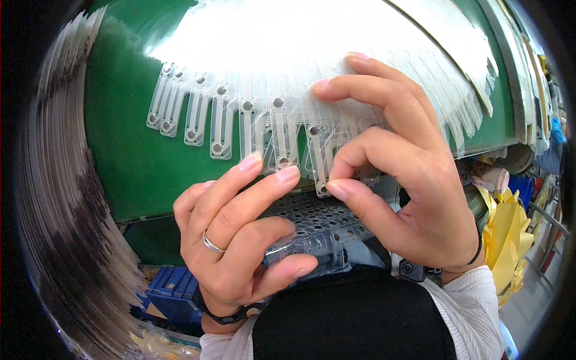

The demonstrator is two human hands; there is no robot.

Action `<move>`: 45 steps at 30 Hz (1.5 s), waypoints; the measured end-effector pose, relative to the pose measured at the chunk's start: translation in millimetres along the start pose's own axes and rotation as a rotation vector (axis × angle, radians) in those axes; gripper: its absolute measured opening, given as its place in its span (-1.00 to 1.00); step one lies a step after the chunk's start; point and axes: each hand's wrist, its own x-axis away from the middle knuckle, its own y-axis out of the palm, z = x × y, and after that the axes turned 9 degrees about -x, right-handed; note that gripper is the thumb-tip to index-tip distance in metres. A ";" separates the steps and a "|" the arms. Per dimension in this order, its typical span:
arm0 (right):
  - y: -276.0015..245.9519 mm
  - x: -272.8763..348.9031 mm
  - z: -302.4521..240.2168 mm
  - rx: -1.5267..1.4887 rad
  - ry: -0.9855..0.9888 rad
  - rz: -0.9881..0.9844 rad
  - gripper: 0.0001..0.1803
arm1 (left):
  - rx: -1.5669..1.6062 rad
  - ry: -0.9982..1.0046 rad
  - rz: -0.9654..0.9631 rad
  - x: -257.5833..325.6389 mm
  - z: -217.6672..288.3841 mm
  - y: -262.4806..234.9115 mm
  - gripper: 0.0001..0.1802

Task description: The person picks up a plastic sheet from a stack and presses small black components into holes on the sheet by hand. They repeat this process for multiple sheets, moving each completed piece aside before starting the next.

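Clear flexible circuit sheets (247, 129) with printed lines and dark round contacts lie fanned out on the green table, their narrow tails pointing toward me. Between the thumb and index finger of my right hand (420, 174) is the end of one tail; its middle and ring fingers reach out over the sheets. Two fingertips of my left hand (222, 240) rest at the ends of neighbouring tails, while its thumb and index finger stay apart with nothing between them. Strong glare hides the far part of the sheets.
A tall stack of thin sheets (66, 180) rises along the left. Below the table's near edge, a clear sheet with dark dots (318, 222) lies by my lap. A blue crate (171, 288) sits at lower left, yellow material (507, 240) at right.
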 end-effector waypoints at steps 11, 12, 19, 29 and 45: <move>8.7 -1.7 -6.3 0.060 0.026 -0.009 -0.86 | -0.005 -0.001 0.002 1.1 -0.6 0.0 -0.35; 16.8 3.1 -2.9 -0.103 0.063 0.111 -0.86 | 0.004 0.001 0.004 -0.4 0.4 0.2 -0.35; 28.9 8.9 17.2 -0.224 -0.048 0.254 -0.87 | 0.001 0.009 0.003 -0.7 0.3 0.5 -0.35; 4.4 -4.2 -10.8 0.093 0.046 0.017 -0.86 | -0.001 -0.009 0.006 1.5 -0.2 -1.2 -0.34; 6.9 -3.7 -19.9 0.187 0.086 -0.009 -0.83 | 0.002 -0.007 -0.007 3.4 -2.5 -1.0 -0.33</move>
